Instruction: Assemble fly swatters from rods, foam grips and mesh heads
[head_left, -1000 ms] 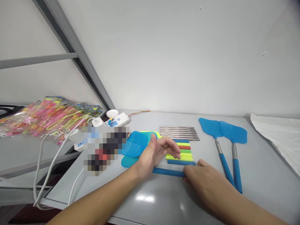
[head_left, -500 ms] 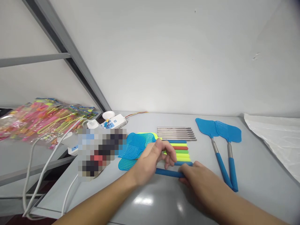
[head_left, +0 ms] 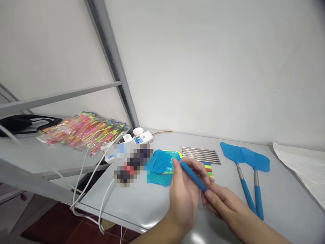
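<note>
Head camera view shows two bare hands up over a gray bench, holding a blue tube (head_left: 194, 177) at a slant. The right hand (head_left: 224, 201) has its thumb and fingers closed on the low end of the tube. The left hand (head_left: 184, 196) is cupped and loose, with its palm turned up and its thumb apart from its fingers. The tube lies across in front of those fingers, with its top end near the thumb. I cannot tell how much the left hand touches it.

Just past the hands, thin metal rods (head_left: 200, 154) lie side by side on the bench (head_left: 127, 203). Next to them, the ends of some colored tubes (head_left: 209, 170) peek out, yellow, red and green; the hands hide the rest. Left of these is a pile of blue mesh swatter heads (head_left: 162, 162), with a bit of yellow at the edge. On the right lie two blue fly swatters (head_left: 231, 152), their heads overlapping. A white sheet (head_left: 299, 162) lies farther right. Far left, shiny bags (head_left: 86, 130) of bright things sit on a shelf.
</note>
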`<state>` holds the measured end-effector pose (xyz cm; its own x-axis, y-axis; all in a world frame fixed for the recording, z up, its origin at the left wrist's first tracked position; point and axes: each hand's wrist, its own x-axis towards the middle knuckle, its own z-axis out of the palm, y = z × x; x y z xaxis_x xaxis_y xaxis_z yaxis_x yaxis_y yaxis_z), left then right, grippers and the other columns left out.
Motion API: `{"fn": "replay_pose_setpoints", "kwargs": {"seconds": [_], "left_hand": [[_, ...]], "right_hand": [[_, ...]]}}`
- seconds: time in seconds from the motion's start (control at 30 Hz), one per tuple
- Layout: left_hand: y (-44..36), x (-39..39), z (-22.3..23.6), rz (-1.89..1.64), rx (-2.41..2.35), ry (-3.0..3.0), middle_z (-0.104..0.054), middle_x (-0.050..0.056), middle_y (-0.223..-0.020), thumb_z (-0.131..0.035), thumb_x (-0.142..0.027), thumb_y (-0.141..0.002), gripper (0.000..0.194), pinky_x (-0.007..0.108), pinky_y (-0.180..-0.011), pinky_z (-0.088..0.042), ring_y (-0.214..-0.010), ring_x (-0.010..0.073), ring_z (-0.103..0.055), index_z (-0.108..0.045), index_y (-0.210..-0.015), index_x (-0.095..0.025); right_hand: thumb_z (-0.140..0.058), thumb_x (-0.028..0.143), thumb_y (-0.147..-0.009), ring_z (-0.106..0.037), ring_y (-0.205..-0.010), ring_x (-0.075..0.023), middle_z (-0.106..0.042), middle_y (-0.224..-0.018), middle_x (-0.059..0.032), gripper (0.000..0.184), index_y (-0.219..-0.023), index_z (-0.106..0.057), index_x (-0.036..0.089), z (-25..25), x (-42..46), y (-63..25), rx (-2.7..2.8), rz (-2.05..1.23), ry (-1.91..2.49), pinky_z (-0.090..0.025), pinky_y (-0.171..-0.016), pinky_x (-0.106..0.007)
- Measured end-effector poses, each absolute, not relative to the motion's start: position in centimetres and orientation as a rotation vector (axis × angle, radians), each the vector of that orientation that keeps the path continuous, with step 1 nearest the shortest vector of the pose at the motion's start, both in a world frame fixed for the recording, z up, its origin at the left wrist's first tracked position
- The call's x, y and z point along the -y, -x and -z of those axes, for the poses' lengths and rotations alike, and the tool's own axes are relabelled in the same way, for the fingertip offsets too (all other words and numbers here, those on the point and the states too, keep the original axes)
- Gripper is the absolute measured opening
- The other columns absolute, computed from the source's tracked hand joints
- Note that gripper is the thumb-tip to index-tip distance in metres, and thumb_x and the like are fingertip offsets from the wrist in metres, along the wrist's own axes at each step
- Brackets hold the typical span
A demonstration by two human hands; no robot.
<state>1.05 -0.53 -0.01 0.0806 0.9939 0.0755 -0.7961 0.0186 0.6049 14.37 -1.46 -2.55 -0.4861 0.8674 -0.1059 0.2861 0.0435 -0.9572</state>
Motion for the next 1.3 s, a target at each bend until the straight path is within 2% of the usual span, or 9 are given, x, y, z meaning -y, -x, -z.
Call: {"fn": "replay_pose_setpoints", "kwargs": {"seconds": [0.07,0.17,0.33,0.43,0.8,0.93,1.1,1.17,1.3], "left_hand": [[-1.2,1.1,-1.2,-1.5,-0.357,-0.538,-0.036,-0.004,-0.055,-0.026,-0.058,-0.098,0.055,0.026,-0.058,-0.04,-0.05,0.0096,-0.035,-0.049,-0.068,-0.018],[-0.4,1.6,-3.0,-1.54,-0.301,-0.548,-0.026,-0.007,-0.052,-0.031,-0.057,-0.097,0.052,0.022,-0.05,-0.033,-0.046,0.0081,-0.022,-0.044,-0.066,-0.019],[0.3,2.7,-3.9,-1.595,-0.334,-0.593,-0.024,-0.009,-0.054,-0.043,-0.052,-0.096,0.037,0.021,-0.048,-0.032,-0.044,0.0064,-0.018,-0.045,-0.075,-0.021],[-0.1,3.4,-3.4,-1.643,-0.352,-0.562,-0.016,-0.01,-0.052,-0.042,-0.056,-0.094,0.041,0.021,-0.046,-0.031,-0.042,0.006,-0.012,-0.039,-0.072,-0.022],[-1.6,2.8,-2.1,-1.692,-0.376,-0.419,-0.014,-0.011,-0.051,-0.037,-0.061,-0.094,0.045,0.022,-0.047,-0.029,-0.042,0.0069,-0.007,-0.033,-0.071,-0.023],[-1.3,1.7,-1.0,-1.629,-0.339,-0.431,-0.018,-0.01,-0.05,-0.035,-0.052,-0.098,0.041,0.024,-0.051,-0.033,-0.041,0.0079,-0.015,-0.034,-0.069,-0.022],[3.2,0.1,0.3,-1.529,-0.629,-0.825,-0.052,0.0,-0.061,-0.038,-0.04,-0.095,0.037,0.03,-0.074,-0.042,-0.067,0.0175,-0.054,-0.05,-0.066,-0.02],[6.7,0.0,0.7,-1.439,-0.914,-1.171,-0.061,0.004,-0.072,-0.043,-0.038,-0.095,0.036,0.029,-0.078,-0.04,-0.077,0.0195,-0.056,-0.06,-0.07,-0.018],[13.0,1.8,0.9,-1.06,-1.34,-1.767,-0.058,0.0,-0.065,-0.048,-0.037,-0.094,0.035,0.025,-0.063,-0.032,-0.065,0.0179,-0.05,-0.059,-0.066,-0.02]], "right_hand": [[-0.031,0.056,-0.096,-0.034,-0.054,-0.0126,-0.035,-0.06,0.0043,0.044,-0.076,-0.048,0.021,2.5,2.2,-14.1,1.825,-1.459,1.168,-0.031,-0.05,-0.025],[-0.031,0.054,-0.097,-0.044,-0.059,-0.0144,-0.044,-0.062,0.0024,0.042,-0.076,-0.049,0.022,2.2,4.0,-13.9,1.946,-1.215,1.233,-0.037,-0.056,-0.025],[-0.027,0.046,-0.1,-0.056,-0.064,-0.0166,-0.057,-0.068,-0.0004,0.039,-0.078,-0.05,0.023,2.3,7.2,-13.1,2.053,-0.888,1.275,-0.043,-0.061,-0.027],[-0.028,0.044,-0.1,-0.057,-0.061,-0.0172,-0.058,-0.065,-0.0005,0.037,-0.077,-0.048,0.023,3.0,8.0,-12.7,2.046,-0.779,1.254,-0.043,-0.058,-0.027],[-0.026,0.04,-0.101,-0.059,-0.059,-0.0183,-0.06,-0.064,-0.001,0.034,-0.076,-0.043,0.024,3.6,6.8,-13.6,2.095,-0.708,1.287,-0.042,-0.054,-0.028],[-0.027,0.039,-0.101,-0.058,-0.058,-0.0183,-0.059,-0.064,-0.0002,0.033,-0.076,-0.042,0.024,3.1,5.8,-14.7,2.16,-0.716,1.327,-0.041,-0.055,-0.028],[-0.025,0.038,-0.102,-0.056,-0.056,-0.0179,-0.056,-0.062,0.0011,0.033,-0.075,-0.041,0.024,1.6,4.0,-15.7,2.326,-0.569,1.443,-0.033,-0.052,-0.028],[-0.025,0.037,-0.102,-0.056,-0.054,-0.0182,-0.056,-0.061,0.0011,0.033,-0.076,-0.042,0.024,1.2,3.3,-15.2,2.438,-0.456,1.45,-0.03,-0.051,-0.029],[-0.032,0.033,-0.101,-0.058,-0.054,-0.019,-0.062,-0.064,-0.0004,0.03,-0.077,-0.047,0.023,0.6,1.6,-12.4,2.652,-0.236,1.311,-0.026,-0.051,-0.03]]}}
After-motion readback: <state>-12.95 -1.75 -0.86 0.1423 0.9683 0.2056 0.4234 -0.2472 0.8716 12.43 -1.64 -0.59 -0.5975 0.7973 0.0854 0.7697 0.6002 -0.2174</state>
